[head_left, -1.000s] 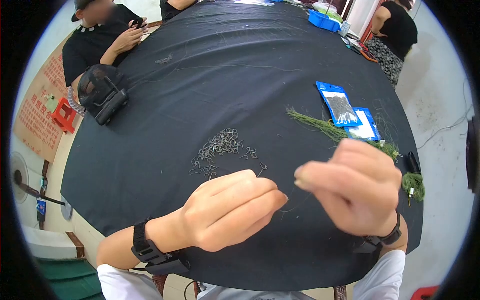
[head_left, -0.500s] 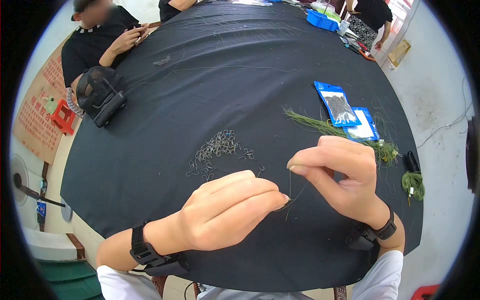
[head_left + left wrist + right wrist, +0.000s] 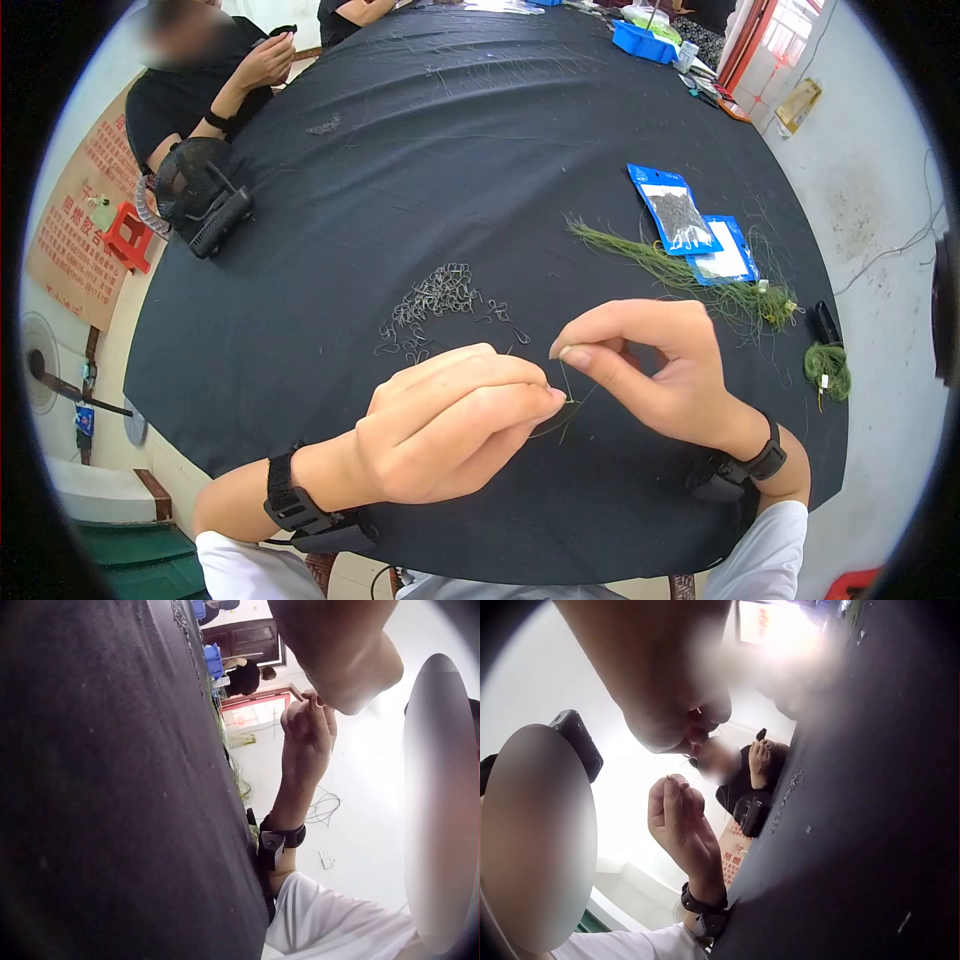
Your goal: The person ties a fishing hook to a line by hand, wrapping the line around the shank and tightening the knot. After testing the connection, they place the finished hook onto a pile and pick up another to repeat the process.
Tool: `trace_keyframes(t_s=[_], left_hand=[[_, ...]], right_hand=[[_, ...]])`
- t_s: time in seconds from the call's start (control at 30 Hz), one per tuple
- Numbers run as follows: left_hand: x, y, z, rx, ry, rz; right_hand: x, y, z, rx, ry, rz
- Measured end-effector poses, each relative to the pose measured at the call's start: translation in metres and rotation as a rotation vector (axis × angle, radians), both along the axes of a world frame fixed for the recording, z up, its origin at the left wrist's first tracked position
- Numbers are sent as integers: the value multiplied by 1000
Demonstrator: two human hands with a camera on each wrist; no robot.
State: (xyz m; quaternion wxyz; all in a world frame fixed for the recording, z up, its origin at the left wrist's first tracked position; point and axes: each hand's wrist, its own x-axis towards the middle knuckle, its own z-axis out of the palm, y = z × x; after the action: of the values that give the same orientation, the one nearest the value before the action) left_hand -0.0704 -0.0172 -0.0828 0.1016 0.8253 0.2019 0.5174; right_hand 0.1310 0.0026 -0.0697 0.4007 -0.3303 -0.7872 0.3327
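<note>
My left hand [image 3: 455,420] is low in the middle of the head view, its thumb and fingers pinching a thin fishing line [image 3: 566,380] at the fingertips. Just right of it and slightly higher, my right hand [image 3: 660,365] pinches the line between thumb and forefinger. A short stretch of line runs between the two sets of fingertips, and loose ends stick out below. Whatever else lies inside the left fingers is hidden. Beyond the left hand, a pile of small metal hooks [image 3: 440,292] is spread on the black tablecloth [image 3: 300,310].
A bundle of green line [image 3: 640,250] and two blue-edged packets [image 3: 680,218] lie at the right, near a green skein [image 3: 826,372]. A small black fan [image 3: 200,190] stands at the left edge by a seated person [image 3: 205,95]. Farther back sits a blue basket [image 3: 643,42].
My right hand has moved left and its fingertips now sit close to the left ones, with line drawn between them. The left hand has shifted slightly left. A standing person has moved mostly out of view.
</note>
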Motion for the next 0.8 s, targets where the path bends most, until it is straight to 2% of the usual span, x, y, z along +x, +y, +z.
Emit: trace_keyframes(t_s=[0.17, 0.3, 0.53, 0.67, 0.8], left_hand=[[-1, 2, 0, 30, -16, 10], [0, 1, 0, 15, -21, 4], [0, 1, 0, 26, -7, 30], [1, 3, -3, 96, 23, 52], [3, 3, -4, 102, 29, 10]], right_hand=[[-2, -3, -5, -174, 27, 111], [-2, -10, -2, -150, -15, 156], [-4, -22, 0, 192, -136, 149], [-4, -30, 6, 533, -218, 118], [-1, -30, 22, 724, -174, 38]])
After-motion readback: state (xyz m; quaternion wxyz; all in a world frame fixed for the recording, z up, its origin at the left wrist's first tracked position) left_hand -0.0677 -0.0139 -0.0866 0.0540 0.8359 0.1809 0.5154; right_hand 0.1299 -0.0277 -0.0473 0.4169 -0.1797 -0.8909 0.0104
